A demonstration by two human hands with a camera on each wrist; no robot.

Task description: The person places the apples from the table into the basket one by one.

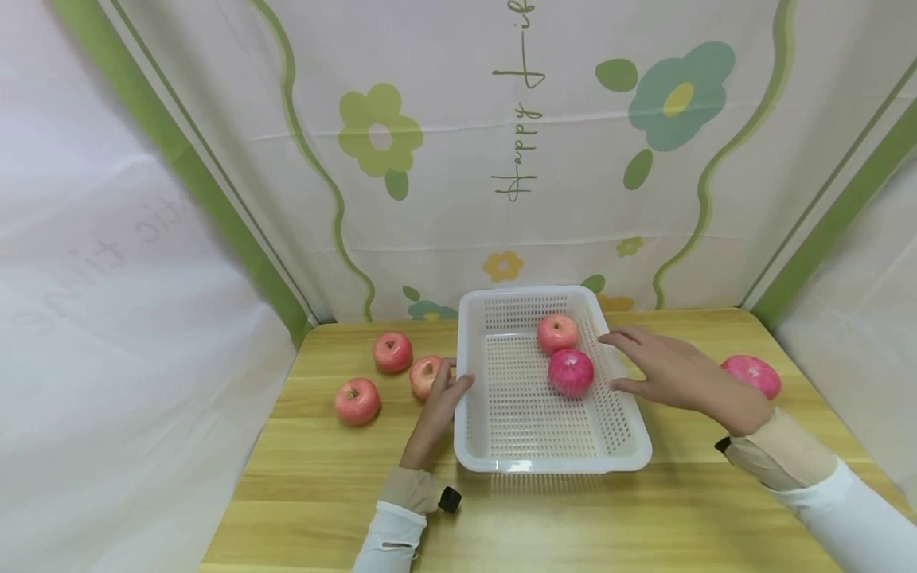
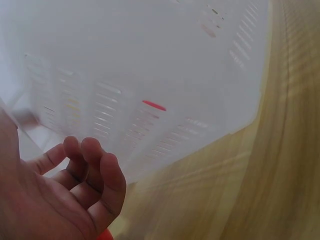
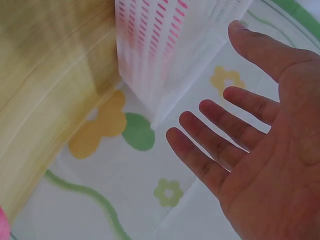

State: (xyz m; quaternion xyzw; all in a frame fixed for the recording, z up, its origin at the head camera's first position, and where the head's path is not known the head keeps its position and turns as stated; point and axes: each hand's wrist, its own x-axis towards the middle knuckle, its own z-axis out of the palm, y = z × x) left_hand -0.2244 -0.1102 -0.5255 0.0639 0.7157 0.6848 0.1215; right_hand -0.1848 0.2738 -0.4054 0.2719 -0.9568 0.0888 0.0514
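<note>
A white perforated basket (image 1: pixel 555 463) stands on the wooden table and holds two red apples (image 1: pixel 557 333) (image 1: pixel 571 372). My left hand (image 1: pixel 447 383) lies beside the basket's left wall, against a third apple (image 1: pixel 424 376). Its thumb reaches toward the rim. In the left wrist view its fingers (image 2: pixel 95 170) are loosely curled and hold nothing, close to the basket wall (image 2: pixel 150 75). My right hand (image 1: pixel 634 362) hovers at the basket's right rim, fingers spread and straight. The right wrist view shows its palm bare (image 3: pixel 240 130) next to the basket's corner (image 3: pixel 165 45).
Two more apples (image 1: pixel 392 352) (image 1: pixel 357 400) lie on the table (image 1: pixel 573 517) left of the basket, and one (image 1: pixel 752 374) sits near the right edge. A flowered cloth backdrop (image 1: pixel 501 159) closes off the back and sides.
</note>
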